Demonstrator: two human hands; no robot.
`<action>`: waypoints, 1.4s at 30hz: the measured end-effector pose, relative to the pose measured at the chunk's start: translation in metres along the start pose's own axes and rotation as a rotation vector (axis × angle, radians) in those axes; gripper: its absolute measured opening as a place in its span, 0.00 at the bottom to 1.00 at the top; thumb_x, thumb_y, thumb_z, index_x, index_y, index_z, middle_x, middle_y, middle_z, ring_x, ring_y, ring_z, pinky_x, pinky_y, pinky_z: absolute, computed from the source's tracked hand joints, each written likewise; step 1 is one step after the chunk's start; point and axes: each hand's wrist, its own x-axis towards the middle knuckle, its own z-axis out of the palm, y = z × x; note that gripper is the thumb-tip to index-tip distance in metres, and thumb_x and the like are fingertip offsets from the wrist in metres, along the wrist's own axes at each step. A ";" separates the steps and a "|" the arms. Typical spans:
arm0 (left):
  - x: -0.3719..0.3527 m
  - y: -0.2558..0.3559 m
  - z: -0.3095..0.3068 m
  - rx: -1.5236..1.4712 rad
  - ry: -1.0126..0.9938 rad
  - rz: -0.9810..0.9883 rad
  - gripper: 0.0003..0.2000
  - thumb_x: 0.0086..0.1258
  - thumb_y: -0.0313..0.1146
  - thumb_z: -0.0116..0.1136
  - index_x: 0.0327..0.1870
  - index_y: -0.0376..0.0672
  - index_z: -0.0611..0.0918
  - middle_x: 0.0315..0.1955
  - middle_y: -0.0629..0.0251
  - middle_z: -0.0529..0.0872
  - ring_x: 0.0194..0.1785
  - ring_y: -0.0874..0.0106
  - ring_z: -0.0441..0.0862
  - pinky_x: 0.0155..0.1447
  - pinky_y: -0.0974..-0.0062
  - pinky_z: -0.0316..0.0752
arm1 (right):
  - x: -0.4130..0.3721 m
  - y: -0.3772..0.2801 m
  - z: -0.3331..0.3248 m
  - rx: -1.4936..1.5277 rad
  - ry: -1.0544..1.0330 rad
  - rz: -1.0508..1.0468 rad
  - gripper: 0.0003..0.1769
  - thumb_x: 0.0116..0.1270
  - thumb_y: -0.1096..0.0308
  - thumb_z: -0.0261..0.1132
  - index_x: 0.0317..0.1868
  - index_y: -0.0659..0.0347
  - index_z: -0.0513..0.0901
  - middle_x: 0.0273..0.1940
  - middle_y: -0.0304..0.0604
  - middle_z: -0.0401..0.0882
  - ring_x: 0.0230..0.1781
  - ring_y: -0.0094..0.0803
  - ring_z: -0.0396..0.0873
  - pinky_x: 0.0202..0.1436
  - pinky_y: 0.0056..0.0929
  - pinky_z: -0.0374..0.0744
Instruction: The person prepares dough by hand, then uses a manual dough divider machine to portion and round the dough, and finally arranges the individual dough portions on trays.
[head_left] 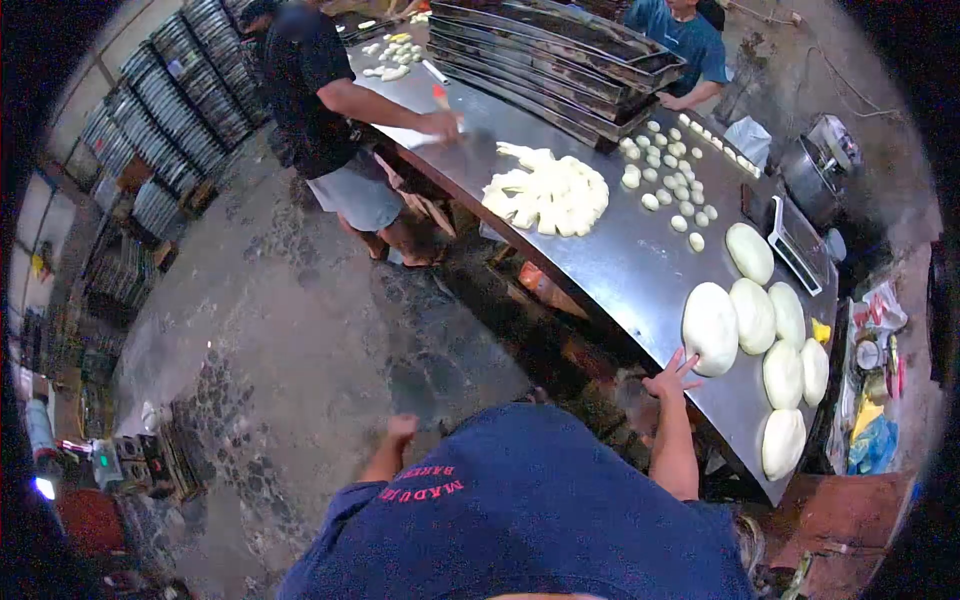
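Fingers spread, my right hand point(672, 376) is open at the near edge of the metal table point(625, 290). Its fingertips reach the lower side of a large smooth dough ball point(710, 328). Several more big dough balls point(752, 316) rest close together beyond it, toward the table's right end. My left hand point(401, 428) hangs over the floor away from the table, slightly blurred, its fingers curled in with nothing showing in them.
A heap of cut dough strips point(550, 192) and many small dough balls point(670, 170) lie farther along the table. Stacked dark trays point(560, 70) stand behind, a scale point(797, 245) at the right edge. One person point(320, 110) works at left, another point(690, 45) across.
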 end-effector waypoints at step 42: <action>-0.035 0.042 -0.030 0.158 0.008 -0.060 0.17 0.65 0.48 0.58 0.45 0.46 0.87 0.32 0.55 0.89 0.39 0.58 0.87 0.45 0.61 0.80 | 0.144 0.054 0.057 0.991 0.982 1.547 0.39 0.64 0.42 0.61 0.68 0.59 0.67 0.60 0.58 0.75 0.60 0.56 0.73 0.62 0.61 0.70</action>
